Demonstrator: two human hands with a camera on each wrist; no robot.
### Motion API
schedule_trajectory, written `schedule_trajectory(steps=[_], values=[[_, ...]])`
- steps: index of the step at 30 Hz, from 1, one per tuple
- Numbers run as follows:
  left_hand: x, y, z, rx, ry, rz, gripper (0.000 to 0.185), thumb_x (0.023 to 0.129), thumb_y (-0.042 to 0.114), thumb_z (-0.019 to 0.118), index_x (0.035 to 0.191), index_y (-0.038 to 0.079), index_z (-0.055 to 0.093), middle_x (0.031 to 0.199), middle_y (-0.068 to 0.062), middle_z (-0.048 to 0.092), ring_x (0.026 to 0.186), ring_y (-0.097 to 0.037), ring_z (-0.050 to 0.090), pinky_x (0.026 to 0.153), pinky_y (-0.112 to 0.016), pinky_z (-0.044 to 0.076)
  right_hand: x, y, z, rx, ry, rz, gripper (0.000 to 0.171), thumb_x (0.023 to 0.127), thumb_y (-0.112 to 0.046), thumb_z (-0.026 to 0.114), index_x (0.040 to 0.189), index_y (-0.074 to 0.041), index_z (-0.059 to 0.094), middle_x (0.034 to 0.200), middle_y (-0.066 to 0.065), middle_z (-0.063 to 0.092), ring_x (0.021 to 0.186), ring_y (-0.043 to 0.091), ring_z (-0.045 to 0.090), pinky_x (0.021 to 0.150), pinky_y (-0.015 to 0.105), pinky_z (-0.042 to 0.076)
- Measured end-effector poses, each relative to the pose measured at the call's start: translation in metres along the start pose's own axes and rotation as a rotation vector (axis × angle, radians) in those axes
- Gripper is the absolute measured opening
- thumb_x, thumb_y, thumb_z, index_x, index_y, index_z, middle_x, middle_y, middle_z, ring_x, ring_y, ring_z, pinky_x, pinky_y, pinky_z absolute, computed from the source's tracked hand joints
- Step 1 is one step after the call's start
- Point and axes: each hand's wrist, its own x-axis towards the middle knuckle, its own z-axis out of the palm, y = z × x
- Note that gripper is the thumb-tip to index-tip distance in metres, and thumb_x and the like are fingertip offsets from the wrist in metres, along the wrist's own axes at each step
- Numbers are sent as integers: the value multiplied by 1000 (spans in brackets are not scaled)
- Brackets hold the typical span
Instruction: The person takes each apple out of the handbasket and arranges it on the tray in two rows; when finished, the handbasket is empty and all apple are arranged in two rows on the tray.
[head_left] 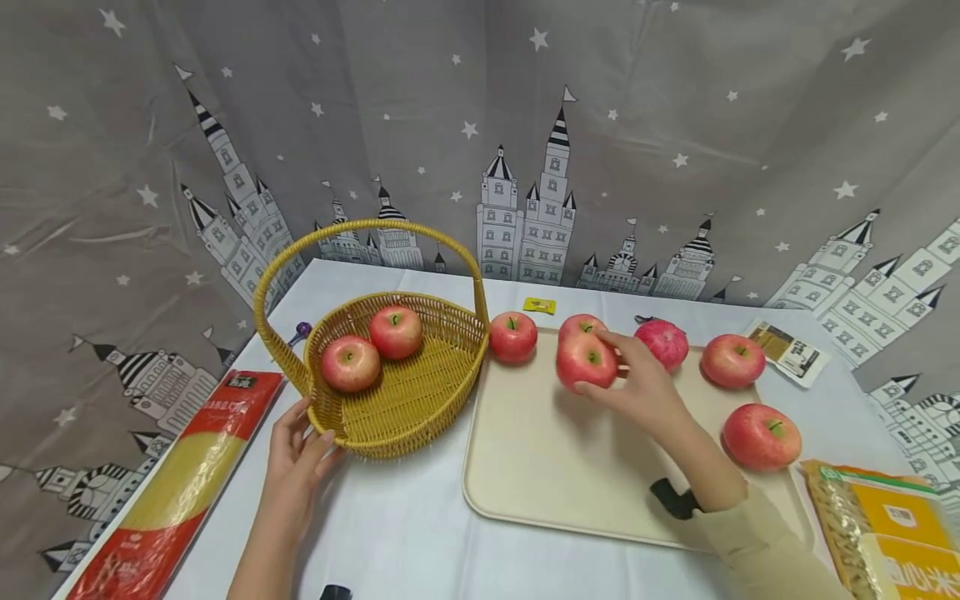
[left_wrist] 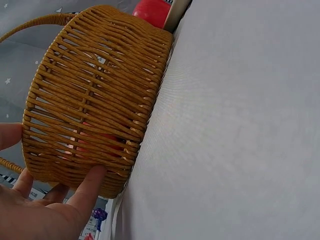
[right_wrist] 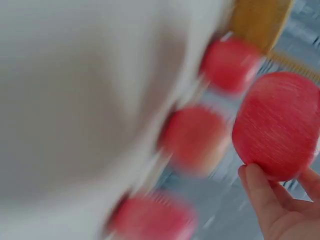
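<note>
In the head view my right hand (head_left: 641, 385) holds a red apple (head_left: 583, 363) above the beige tray (head_left: 540, 475). The right wrist view shows my fingers and thumb round this apple (right_wrist: 277, 125). My left hand (head_left: 295, 467) grips the near left rim of the yellow wicker basket (head_left: 420, 398). In the left wrist view my fingers rest along the basket's woven side (left_wrist: 95, 95). Two apples lie in the basket, one apple (head_left: 350, 363) beside the other apple (head_left: 395, 332). Behind the held apple another apple (head_left: 581, 323) is partly hidden.
An apple (head_left: 513, 337) sits between basket and tray. More apples stand at the tray's right, including a front one (head_left: 762, 437), near a dark pink round fruit (head_left: 663, 343). A noodle pack (head_left: 183, 475) lies left, a yellow grain bag (head_left: 885, 529) right. A small yellow packet (head_left: 539, 306) lies behind.
</note>
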Motion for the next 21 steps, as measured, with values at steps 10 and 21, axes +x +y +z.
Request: schedule_trajectory(steps=[10, 21], values=[[3, 0, 1, 1, 8, -23, 63, 100, 15, 53, 151, 18, 16, 153, -14, 17, 139, -34, 26, 87, -20, 51, -53, 73, -51, -202, -75, 191, 81, 81, -48, 74, 138, 3, 45, 128, 25, 53, 109, 39, 53, 91, 59, 46], [2, 0, -1, -9, 4, -22, 64, 100, 13, 52, 151, 16, 14, 153, -13, 17, 140, -35, 25, 87, -20, 51, -35, 53, -52, -197, -26, 89, 79, 86, -44, 69, 140, 5, 40, 139, 27, 41, 127, 45, 36, 99, 64, 36]])
